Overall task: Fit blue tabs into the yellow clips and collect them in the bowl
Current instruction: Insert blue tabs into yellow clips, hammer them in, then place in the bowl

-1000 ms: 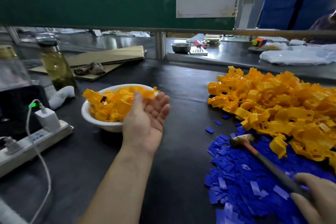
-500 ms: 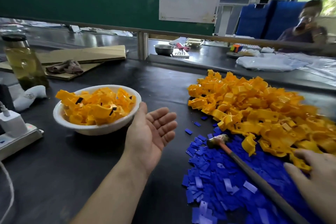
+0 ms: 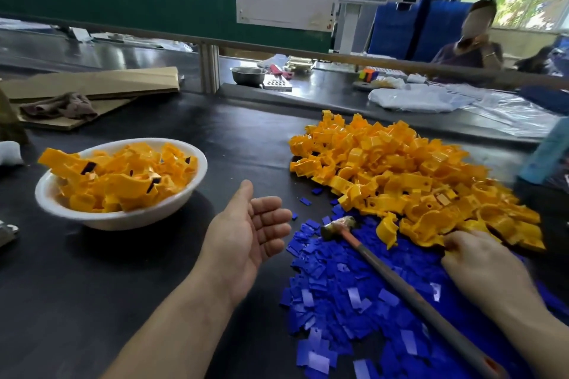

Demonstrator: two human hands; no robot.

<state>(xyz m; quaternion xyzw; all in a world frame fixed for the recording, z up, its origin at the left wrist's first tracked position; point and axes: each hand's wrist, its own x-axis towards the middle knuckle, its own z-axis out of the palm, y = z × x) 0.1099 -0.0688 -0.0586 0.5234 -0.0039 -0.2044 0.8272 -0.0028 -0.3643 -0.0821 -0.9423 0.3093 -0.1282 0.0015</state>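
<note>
A white bowl [image 3: 55, 194] heaped with yellow clips, some showing dark tabs, stands at the left on the black table. A big pile of loose yellow clips [image 3: 409, 175] lies at the right, with a spread of blue tabs [image 3: 345, 295] in front of it. My left hand [image 3: 246, 240] hovers palm up and empty between the bowl and the tabs. My right hand [image 3: 480, 264] rests palm down at the near edge of the yellow pile, its fingertips touching a clip; whether it grips one is hidden.
A small hammer [image 3: 338, 226] lies across the blue tabs, its handle running toward the lower right beside my right hand. Cardboard and a rag [image 3: 58, 106] lie at the back left. A person [image 3: 471, 46] sits beyond the rail.
My left hand has drawn back from the bowl toward the blue tabs. My right hand has left the hammer handle and moved up to the yellow pile. The view has shifted right.
</note>
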